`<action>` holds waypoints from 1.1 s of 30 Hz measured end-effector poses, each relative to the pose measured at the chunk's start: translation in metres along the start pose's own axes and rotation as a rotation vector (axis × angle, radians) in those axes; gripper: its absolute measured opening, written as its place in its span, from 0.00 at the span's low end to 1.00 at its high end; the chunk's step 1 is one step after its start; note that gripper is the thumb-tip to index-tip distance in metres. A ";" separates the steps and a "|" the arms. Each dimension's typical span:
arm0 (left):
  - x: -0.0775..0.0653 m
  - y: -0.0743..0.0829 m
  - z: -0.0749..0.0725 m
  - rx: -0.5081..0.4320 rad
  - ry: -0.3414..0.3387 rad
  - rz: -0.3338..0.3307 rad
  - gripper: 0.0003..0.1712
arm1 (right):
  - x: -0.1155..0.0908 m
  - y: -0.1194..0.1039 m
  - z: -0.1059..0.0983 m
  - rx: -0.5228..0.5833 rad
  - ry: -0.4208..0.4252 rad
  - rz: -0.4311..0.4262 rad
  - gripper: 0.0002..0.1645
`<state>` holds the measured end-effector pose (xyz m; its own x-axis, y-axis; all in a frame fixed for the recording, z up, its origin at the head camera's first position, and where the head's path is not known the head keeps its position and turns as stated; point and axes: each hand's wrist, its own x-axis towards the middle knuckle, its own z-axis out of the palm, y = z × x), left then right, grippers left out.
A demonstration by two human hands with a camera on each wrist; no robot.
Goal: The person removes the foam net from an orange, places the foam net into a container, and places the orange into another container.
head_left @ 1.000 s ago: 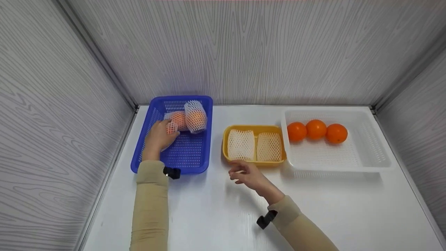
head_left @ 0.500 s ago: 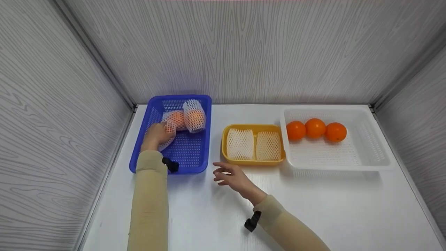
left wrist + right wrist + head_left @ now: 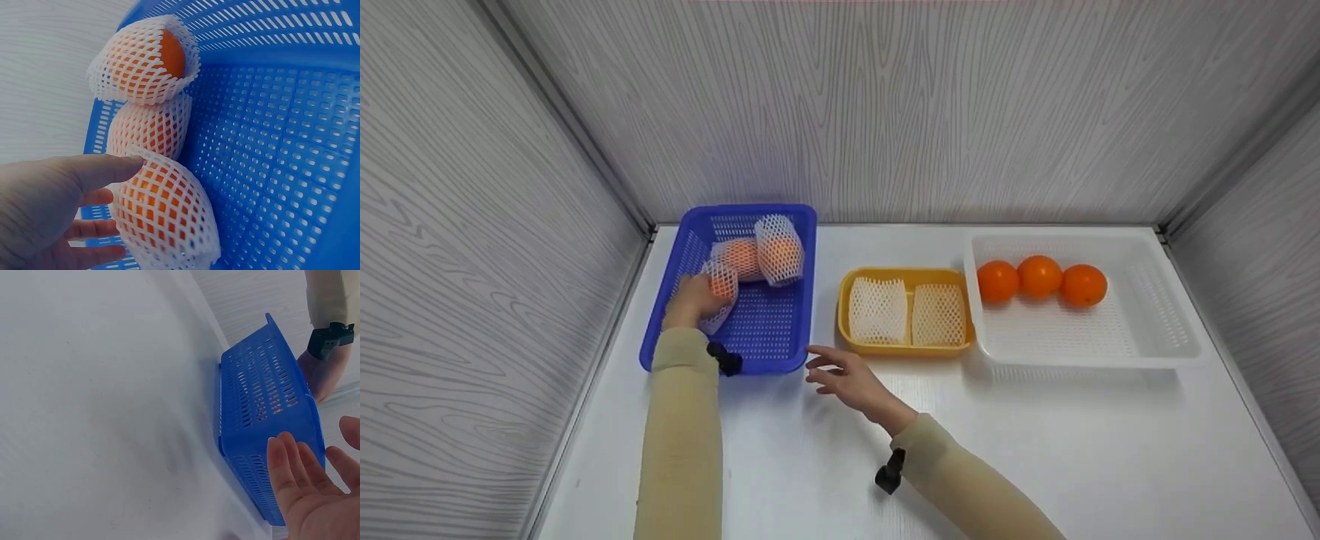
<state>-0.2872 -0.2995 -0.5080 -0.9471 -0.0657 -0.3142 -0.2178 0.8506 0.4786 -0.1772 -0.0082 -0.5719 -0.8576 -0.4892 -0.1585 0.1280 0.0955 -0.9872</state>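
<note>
Inside the blue basket (image 3: 763, 367), at its left side, my left hand (image 3: 690, 300) is beside an orange in a white foam net (image 3: 163, 208). The thumb lies straight across the net's upper end in the left wrist view, and the other fingers extend loosely along its side. Two more netted oranges, one lying (image 3: 151, 128) and one with its bare end showing (image 3: 147, 59), line up beyond it. My right hand (image 3: 847, 381) hovers by the basket's near right corner with fingers spread and relaxed, holding nothing.
Right of the blue basket stands a yellow tray (image 3: 907, 350) holding white foam nets (image 3: 879, 311) in two compartments. A white basket (image 3: 1174, 315) beside it holds three bare oranges (image 3: 1039, 277). Wood-grain panels (image 3: 840, 112) enclose the white table (image 3: 810, 480) on several sides.
My left hand has loosened from the nearest netted orange and drawn slightly left and toward me, exposing more of it. My right hand has moved left, from the yellow tray to the blue basket's corner.
</note>
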 end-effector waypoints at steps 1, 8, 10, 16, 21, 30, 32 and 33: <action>-0.001 0.000 0.000 -0.004 0.006 -0.017 0.36 | 0.001 0.001 0.000 0.004 0.008 -0.004 0.26; -0.004 0.001 -0.002 -0.002 0.026 -0.084 0.38 | 0.010 0.002 0.001 0.018 0.079 -0.031 0.18; -0.004 0.001 -0.002 0.002 0.020 -0.098 0.41 | 0.012 0.000 0.002 0.003 0.105 -0.050 0.16; -0.003 0.001 0.001 -0.005 0.010 -0.134 0.43 | 0.019 -0.005 0.009 -0.042 0.214 -0.066 0.09; -0.004 0.002 0.000 -0.007 0.025 -0.146 0.37 | 0.024 -0.006 0.015 -0.033 0.272 -0.052 0.04; -0.004 -0.002 0.001 -0.031 0.034 -0.181 0.39 | 0.030 -0.005 0.014 0.077 0.263 -0.044 0.14; -0.004 -0.003 0.002 -0.042 0.044 -0.194 0.46 | 0.031 -0.004 0.014 0.107 0.257 -0.034 0.18; -0.003 -0.003 0.002 -0.047 0.050 -0.201 0.49 | 0.031 -0.004 0.014 0.119 0.256 -0.029 0.20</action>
<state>-0.2827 -0.3011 -0.5100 -0.8935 -0.2587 -0.3672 -0.4137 0.7922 0.4486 -0.1974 -0.0359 -0.5727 -0.9578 -0.2537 -0.1351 0.1461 -0.0248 -0.9890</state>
